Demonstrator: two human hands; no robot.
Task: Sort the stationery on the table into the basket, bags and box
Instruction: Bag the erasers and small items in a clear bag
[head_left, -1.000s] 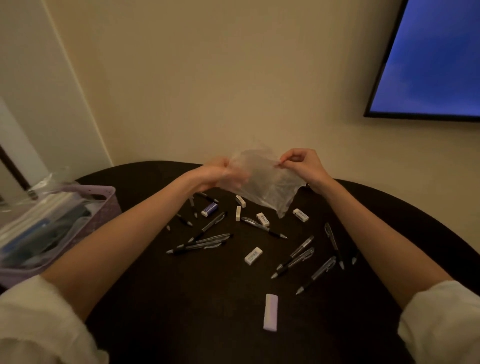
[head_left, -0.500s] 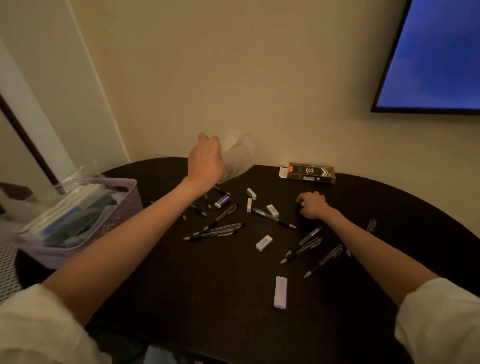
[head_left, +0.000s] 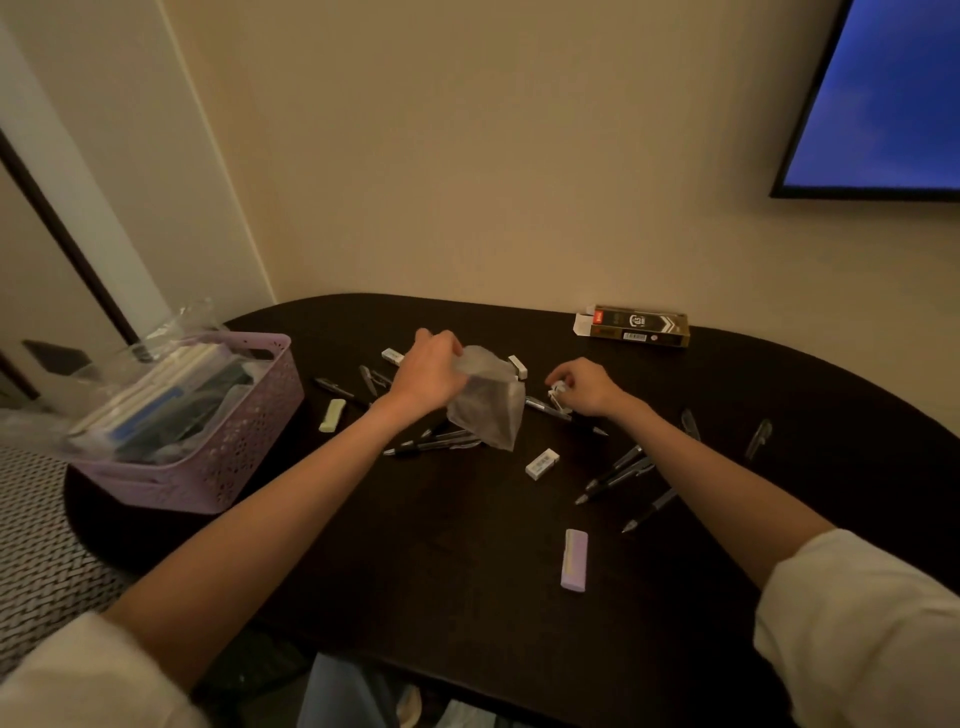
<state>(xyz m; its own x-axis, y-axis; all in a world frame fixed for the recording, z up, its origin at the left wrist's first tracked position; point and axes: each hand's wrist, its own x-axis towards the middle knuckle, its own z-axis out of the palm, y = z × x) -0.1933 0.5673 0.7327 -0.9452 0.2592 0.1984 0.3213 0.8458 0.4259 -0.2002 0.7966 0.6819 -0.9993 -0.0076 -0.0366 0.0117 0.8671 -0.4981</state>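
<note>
- The left hand (head_left: 426, 371) gripped a clear plastic bag (head_left: 488, 402) by its top edge, fingers curled round the rim; the bag hung above the dark table (head_left: 441, 561), over some of the pens.
- The right hand (head_left: 584, 387) lay just right of the bag with fingers curled, pinching a small white eraser (head_left: 557, 391) at the fingertips, close to the tabletop.
- A white eraser with a printed sleeve (head_left: 542, 464) lay on the table in front of the bag, apart from both hands.
- A lilac eraser (head_left: 574, 559) lay nearer the person, well apart from the rest.
- A pale yellow eraser (head_left: 332, 415) lay between the basket and the left forearm.
- Another white eraser (head_left: 518, 366) sat just behind the bag, and one more (head_left: 392, 356) just left of the left hand.
- Black pens (head_left: 615, 473) were scattered under and beside the right forearm; more (head_left: 431, 444) lay beneath the bag.
- A lilac plastic basket (head_left: 234, 447) stood at the table's left edge, packed with filled bags.
- A dark pen box (head_left: 641, 327), one end flap open, lay by the wall.
</note>
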